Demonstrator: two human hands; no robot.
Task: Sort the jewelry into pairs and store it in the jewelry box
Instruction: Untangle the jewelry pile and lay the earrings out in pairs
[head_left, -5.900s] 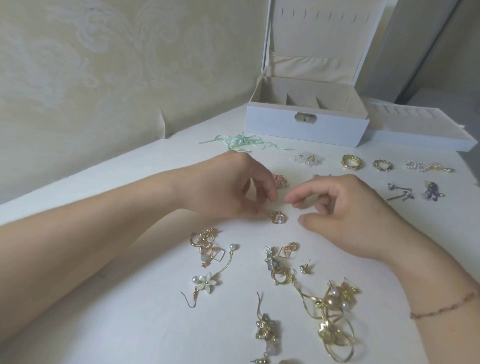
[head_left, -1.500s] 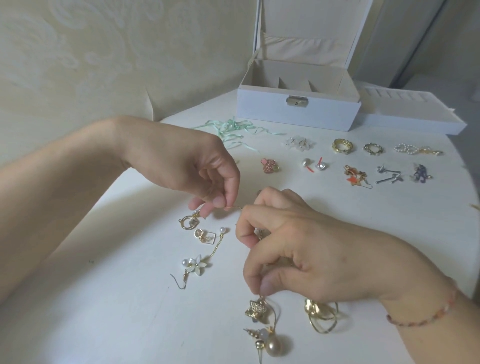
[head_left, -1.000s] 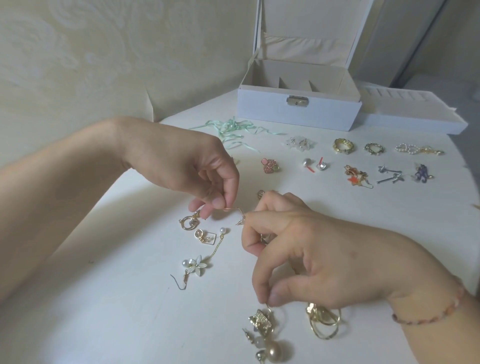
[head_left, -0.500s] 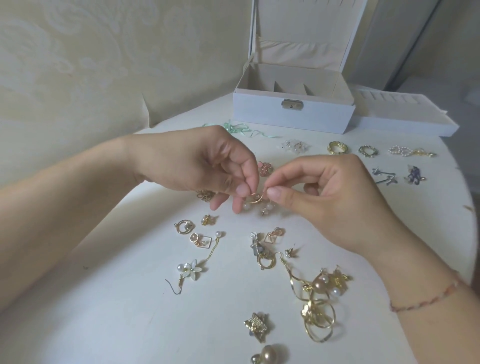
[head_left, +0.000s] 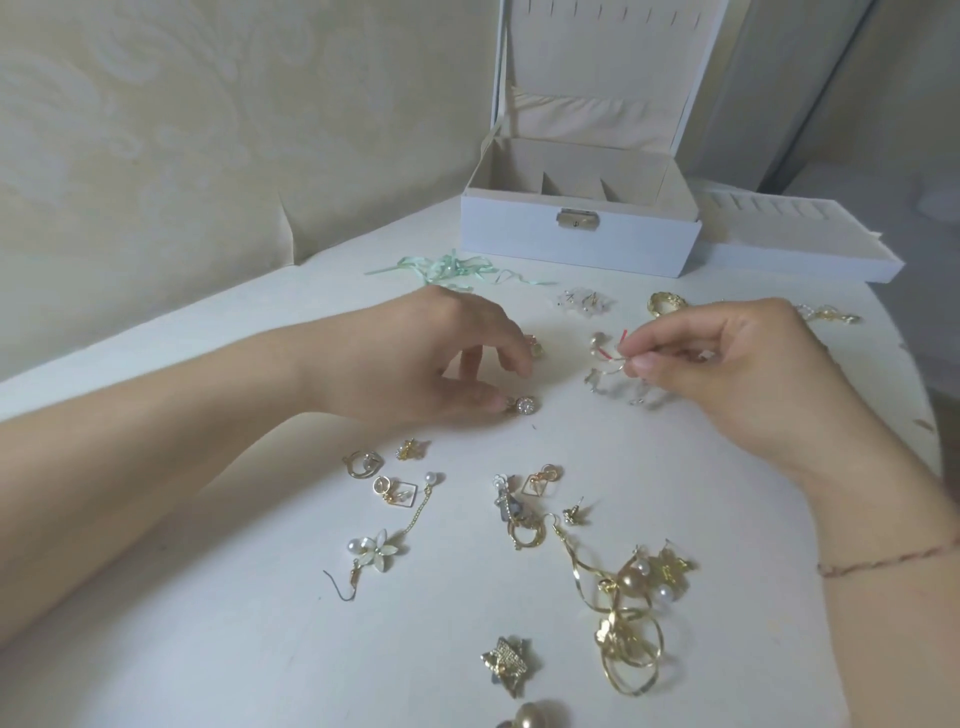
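From the head view, the white jewelry box (head_left: 576, 244) stands open at the table's (head_left: 182, 649) far edge. Nearer than the box, the left hand (head_left: 431, 358) rests with fingers loosely curled, thumb touching a round crystal earring (head_left: 523, 405). To its right, the right hand (head_left: 727, 374) pinches a blurred dangling earring (head_left: 618, 382) above the top. Loose gold pieces (head_left: 623, 613) lie nearest the camera, with bare tabletop to their left.
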